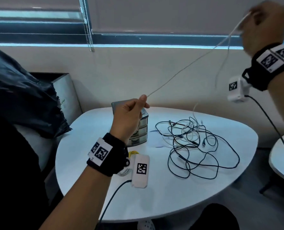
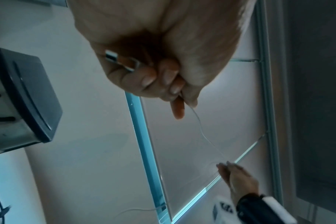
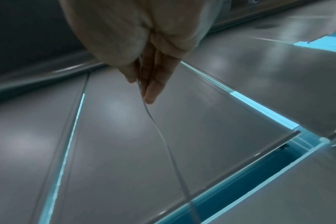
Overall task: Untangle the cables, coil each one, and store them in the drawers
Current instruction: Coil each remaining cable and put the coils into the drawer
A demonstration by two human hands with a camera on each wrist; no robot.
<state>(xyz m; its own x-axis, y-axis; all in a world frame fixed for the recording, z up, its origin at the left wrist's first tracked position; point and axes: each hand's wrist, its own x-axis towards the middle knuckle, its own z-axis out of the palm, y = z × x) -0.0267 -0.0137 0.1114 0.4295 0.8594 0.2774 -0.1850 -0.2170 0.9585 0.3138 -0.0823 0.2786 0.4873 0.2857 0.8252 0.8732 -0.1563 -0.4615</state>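
Observation:
A thin white cable (image 1: 179, 72) runs taut between my two raised hands. My left hand (image 1: 143, 101) pinches one end above the small grey drawer unit (image 1: 140, 130). The left wrist view shows a metal plug (image 2: 113, 56) tucked in that curled hand and the cable (image 2: 199, 125) leading off from the fingertips. My right hand (image 1: 252, 14), high at the top right, pinches the cable between thumb and fingers (image 3: 152, 91). From there the cable (image 3: 163, 144) drops to the tangle of black and white cables (image 1: 194, 145) on the white table (image 1: 171, 196).
A black plastic bag (image 1: 22, 97) fills the left side beside the table. Something yellow (image 1: 133, 153) lies in front of the drawer unit. A second white table (image 1: 282, 160) stands at the right. A bead chain (image 1: 90, 30) hangs from the window blind behind.

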